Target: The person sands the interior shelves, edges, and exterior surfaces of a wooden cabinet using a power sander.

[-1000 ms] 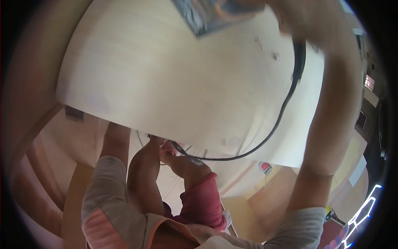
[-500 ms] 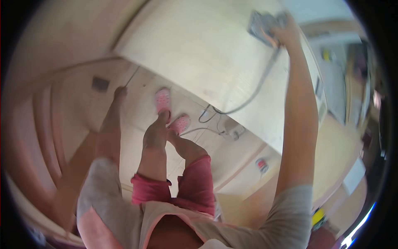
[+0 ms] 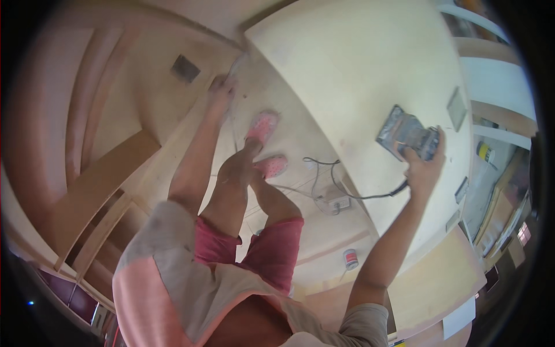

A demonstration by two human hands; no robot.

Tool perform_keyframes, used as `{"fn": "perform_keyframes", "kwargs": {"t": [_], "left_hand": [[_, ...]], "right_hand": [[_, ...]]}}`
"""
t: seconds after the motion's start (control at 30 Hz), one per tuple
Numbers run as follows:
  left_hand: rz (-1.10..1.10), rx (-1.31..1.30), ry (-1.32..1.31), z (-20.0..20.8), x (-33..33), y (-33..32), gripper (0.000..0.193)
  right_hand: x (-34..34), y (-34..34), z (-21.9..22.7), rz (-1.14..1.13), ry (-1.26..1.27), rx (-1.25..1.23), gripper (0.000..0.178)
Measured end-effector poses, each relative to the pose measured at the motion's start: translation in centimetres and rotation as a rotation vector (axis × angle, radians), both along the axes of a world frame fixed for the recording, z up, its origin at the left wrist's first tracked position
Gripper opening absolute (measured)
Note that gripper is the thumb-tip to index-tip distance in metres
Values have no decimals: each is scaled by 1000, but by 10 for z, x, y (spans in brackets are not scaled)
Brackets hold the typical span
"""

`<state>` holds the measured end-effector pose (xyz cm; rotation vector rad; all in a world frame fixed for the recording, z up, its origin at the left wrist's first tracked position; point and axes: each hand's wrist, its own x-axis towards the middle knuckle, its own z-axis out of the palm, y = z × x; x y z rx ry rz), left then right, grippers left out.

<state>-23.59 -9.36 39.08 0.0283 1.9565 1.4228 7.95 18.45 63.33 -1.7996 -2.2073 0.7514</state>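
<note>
My right hand (image 3: 425, 169) grips a dusty grey electric sander (image 3: 407, 132), its flat pad resting on a broad pale wooden panel (image 3: 352, 69). A dark cord (image 3: 370, 197) runs from the sander over the panel's near edge. On the left, my left hand (image 3: 219, 95) is closed, away from the panel's corner. Something thin and pale (image 3: 236, 62) sticks out beyond its fingers; its kind cannot be made out.
A socket block (image 3: 339, 203) with tangled cords and a small red-and-white can (image 3: 350, 259) are below the panel. A dark square piece (image 3: 185, 68) lies at far left. Curved wooden boards (image 3: 107, 179) stand left; sheets and boards (image 3: 503, 194) are stacked right.
My right hand and the sander have come nearer to me across the panel. The view has shifted, and my left hand now appears higher and farther right in the picture.
</note>
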Motion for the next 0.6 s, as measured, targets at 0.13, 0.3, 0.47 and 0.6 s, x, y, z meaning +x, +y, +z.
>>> {"fn": "perform_keyframes", "kwargs": {"t": [0.13,0.3,0.47,0.6], "left_hand": [[140,507,-500,126,-1,-78,23],[-302,601,-280,283,-37,3,68],[-690,386,-207,358,26,141,76],[-817,205,-268,356,63,183,67]], "right_hand": [[-11,-3,-13,61,-35,9,84],[-8,-29,5,26,-19,-27,82],[0,-46,3,28,-6,-108,84],[-16,-42,0,15,-42,-133,84]]}}
